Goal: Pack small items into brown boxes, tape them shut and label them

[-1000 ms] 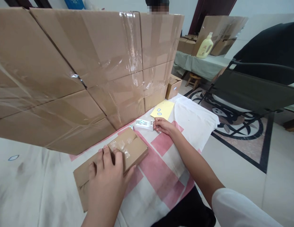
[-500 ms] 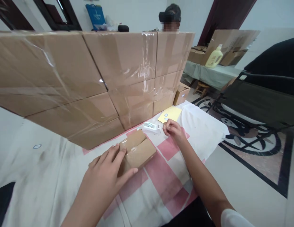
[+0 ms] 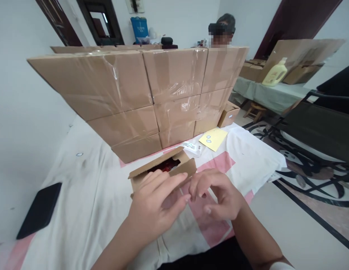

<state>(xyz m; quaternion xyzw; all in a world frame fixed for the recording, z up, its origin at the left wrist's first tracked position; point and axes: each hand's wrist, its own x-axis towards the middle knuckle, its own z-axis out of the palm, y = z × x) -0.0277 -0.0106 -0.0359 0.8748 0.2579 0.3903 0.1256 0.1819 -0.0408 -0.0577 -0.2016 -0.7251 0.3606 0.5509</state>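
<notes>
A small cardboard box (image 3: 137, 182) lies on the cloth with its top flaps raised; something red and dark shows through the gap. My left hand (image 3: 159, 200) reaches across the box's near side, fingers stretched and thumb apart, holding nothing I can see. Whether it presses on the near flap is hard to tell. At the box's right end is my right hand (image 3: 219, 193), its fingers bent and its thumb apart, with no object visible in it. Behind the box sit a small white packet (image 3: 192, 149) and a yellow paper sheet (image 3: 213, 138) with two small marks.
A wall of taped cartons (image 3: 177, 78) rises behind the work area, a person beyond it. A black flat object (image 3: 41, 210) lies on the left of the cloth. Another carton (image 3: 228, 114) stands at the wall's right end; a yellow jug (image 3: 275, 73) is on a far table.
The small box's closed top has come open, its flaps now standing up. My right hand has moved down and left from near the yellow sheet, its pinch loosened. The view has shifted.
</notes>
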